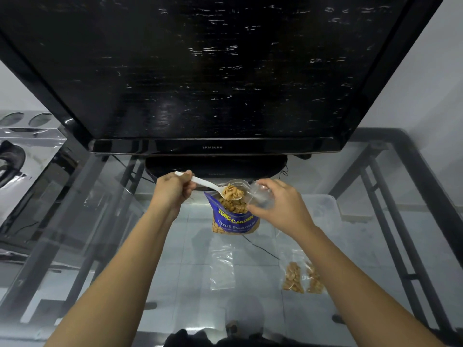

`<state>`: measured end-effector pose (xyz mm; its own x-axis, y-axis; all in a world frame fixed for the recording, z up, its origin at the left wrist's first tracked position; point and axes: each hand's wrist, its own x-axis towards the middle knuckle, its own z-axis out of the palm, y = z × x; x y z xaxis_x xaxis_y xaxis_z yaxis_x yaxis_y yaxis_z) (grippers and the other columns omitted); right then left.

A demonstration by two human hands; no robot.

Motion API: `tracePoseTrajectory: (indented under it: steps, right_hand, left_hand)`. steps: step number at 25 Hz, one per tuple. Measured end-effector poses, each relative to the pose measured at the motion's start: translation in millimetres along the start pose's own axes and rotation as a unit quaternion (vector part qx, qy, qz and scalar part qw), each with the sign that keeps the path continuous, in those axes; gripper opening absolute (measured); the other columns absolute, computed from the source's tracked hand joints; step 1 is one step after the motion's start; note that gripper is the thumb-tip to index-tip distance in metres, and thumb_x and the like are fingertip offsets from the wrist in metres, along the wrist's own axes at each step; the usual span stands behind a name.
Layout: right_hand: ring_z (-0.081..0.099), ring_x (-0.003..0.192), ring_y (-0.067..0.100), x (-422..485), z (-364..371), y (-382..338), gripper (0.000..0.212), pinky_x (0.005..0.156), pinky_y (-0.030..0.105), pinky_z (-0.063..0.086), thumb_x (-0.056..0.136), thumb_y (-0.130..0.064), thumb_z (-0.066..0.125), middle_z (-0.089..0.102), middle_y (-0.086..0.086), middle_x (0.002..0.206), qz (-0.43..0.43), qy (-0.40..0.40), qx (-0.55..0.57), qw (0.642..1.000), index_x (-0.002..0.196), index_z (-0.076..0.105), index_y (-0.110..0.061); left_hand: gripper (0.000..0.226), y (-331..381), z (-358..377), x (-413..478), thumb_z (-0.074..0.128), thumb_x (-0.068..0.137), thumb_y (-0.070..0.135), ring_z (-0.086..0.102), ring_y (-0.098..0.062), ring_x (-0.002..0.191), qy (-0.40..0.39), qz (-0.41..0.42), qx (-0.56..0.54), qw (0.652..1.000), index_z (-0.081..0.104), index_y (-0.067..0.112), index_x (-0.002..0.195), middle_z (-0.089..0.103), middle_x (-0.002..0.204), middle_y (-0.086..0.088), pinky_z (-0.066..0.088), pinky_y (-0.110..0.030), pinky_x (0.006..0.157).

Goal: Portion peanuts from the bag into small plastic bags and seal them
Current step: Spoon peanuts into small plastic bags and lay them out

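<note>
White plastic spoon (203, 183) gripped in left hand (172, 189), long axis running from the fist toward the right hand, bowl end heaped with peanuts (231, 192) over the open mouth of the blue peanut bag (234, 219). Bag stands upright between both hands, mouth up. Right hand (278, 201) pinches a small clear bag (259, 195), opening turned toward the spoon bowl. Two filled bags (302, 276) and an empty one (221, 269) lie flat on the glass table (75, 221), nearer the body than the hands.

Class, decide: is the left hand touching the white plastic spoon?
Touching. The head view shows the left hand closed around the handle of the white plastic spoon, with the handle's end poking out above the fingers.
</note>
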<state>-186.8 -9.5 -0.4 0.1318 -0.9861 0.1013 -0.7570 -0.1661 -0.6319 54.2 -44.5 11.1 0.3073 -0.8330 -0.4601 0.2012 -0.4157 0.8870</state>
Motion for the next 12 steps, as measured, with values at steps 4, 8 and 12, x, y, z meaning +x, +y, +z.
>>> tracePoseTrajectory:
  steps: [4, 8, 12]
  right_hand:
    - [0.055, 0.098, 0.013, 6, 8, -13, 0.057, 0.076, 0.029, 0.049, 0.069, -0.047, 0.074, 0.060, -0.005, 0.111, 0.011, -0.020, 0.010, 1.000, 0.118, 0.055, -0.024]
    - [0.056, 0.096, 0.009, 7, 15, -26, 0.049, 0.075, 0.028, 0.052, 0.068, -0.043, 0.076, 0.062, -0.006, 0.108, 0.035, 0.004, 0.116, 0.993, 0.110, 0.058, -0.026]
    - [0.061, 0.090, 0.005, 7, 21, -37, 0.046, 0.076, 0.026, 0.054, 0.066, -0.040, 0.079, 0.064, -0.010, 0.101, 0.049, 0.052, 0.224, 0.972, 0.107, 0.059, -0.031]
  left_hand:
    - [0.011, 21, 2, -2, 0.057, 0.090, 0.013, 0.050, -0.006, 0.048, 0.002, 0.030, 0.014, 0.999, 0.060, 0.010, 0.079, 0.057, 0.048, 0.003, 0.042, -0.013, 0.044]
    - [0.014, 41, 18, -20, 0.060, 0.088, 0.021, 0.057, -0.011, 0.061, -0.024, 0.133, 0.121, 0.983, 0.065, 0.016, 0.076, 0.063, 0.061, 0.000, 0.046, -0.021, 0.058]
    - [0.016, 65, 36, -74, 0.059, 0.088, 0.027, 0.059, -0.011, 0.059, -0.048, 0.405, 0.334, 0.850, 0.066, 0.019, 0.077, 0.063, 0.059, 0.002, 0.043, -0.017, 0.059]
